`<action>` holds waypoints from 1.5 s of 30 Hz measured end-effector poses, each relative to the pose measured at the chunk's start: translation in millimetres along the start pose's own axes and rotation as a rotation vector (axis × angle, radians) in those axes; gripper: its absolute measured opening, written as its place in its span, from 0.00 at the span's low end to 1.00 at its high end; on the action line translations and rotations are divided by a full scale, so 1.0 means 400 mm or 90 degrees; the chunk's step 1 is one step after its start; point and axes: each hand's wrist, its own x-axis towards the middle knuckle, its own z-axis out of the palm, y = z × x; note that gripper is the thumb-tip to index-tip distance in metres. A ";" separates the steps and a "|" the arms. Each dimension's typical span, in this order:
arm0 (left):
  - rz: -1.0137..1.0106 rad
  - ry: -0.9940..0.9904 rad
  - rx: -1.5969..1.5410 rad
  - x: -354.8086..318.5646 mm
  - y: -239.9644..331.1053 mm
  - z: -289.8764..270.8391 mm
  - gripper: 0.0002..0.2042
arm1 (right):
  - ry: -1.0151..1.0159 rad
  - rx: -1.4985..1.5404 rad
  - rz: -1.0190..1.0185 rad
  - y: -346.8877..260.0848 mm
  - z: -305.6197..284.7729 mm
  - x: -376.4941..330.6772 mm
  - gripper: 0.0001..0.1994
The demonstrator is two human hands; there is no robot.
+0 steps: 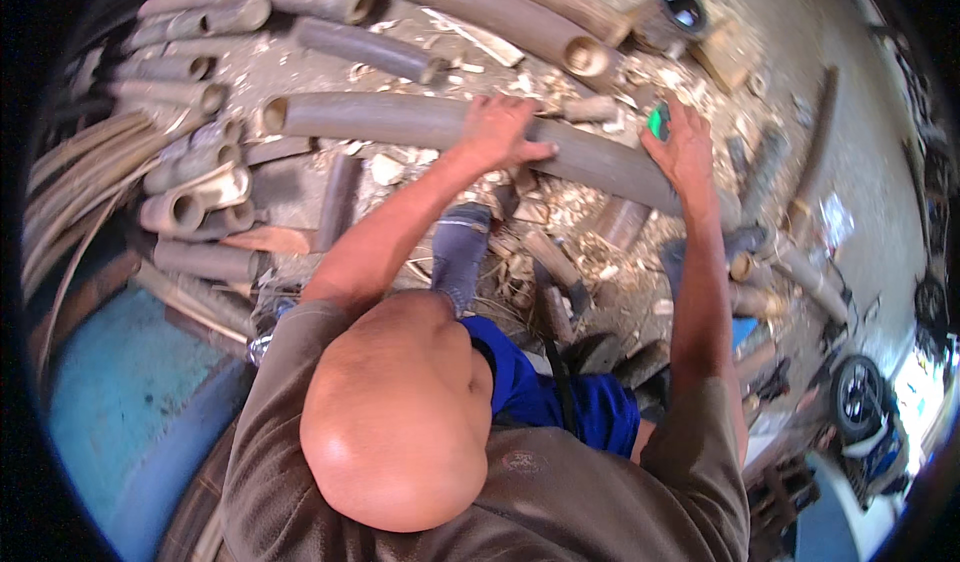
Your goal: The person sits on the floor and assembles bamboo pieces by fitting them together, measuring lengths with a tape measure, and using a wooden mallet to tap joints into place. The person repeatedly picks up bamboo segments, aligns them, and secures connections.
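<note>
A long grey-brown bamboo pole [400,120] lies across the littered ground, its hollow end pointing left. My left hand [500,130] presses down on the pole's middle, fingers wrapped over its top. My right hand [688,150] rests further right on the same pole and grips a small green tool [657,122] held against the bamboo. What kind of tool it is stays hidden by the fingers. Both forearms reach up from my brown-sleeved shoulders.
Cut bamboo sections [190,197] are stacked at the left, and more long poles [480,7] lie behind. Shavings and short offcuts [560,262] cover the ground by my grey-covered foot [460,252]. A blue surface [120,392] sits lower left and a wheel [858,394] lower right.
</note>
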 end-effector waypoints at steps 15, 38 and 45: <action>0.076 -0.138 0.094 0.047 0.059 -0.072 0.41 | -0.215 0.077 0.159 -0.390 0.168 -0.559 0.32; 0.085 -0.117 0.096 0.048 0.128 -0.023 0.42 | 0.361 0.827 0.562 -0.157 -0.320 -0.686 0.30; 0.090 -0.111 0.077 0.046 0.142 -0.021 0.41 | 0.194 1.264 0.574 -0.401 -0.247 -0.691 0.33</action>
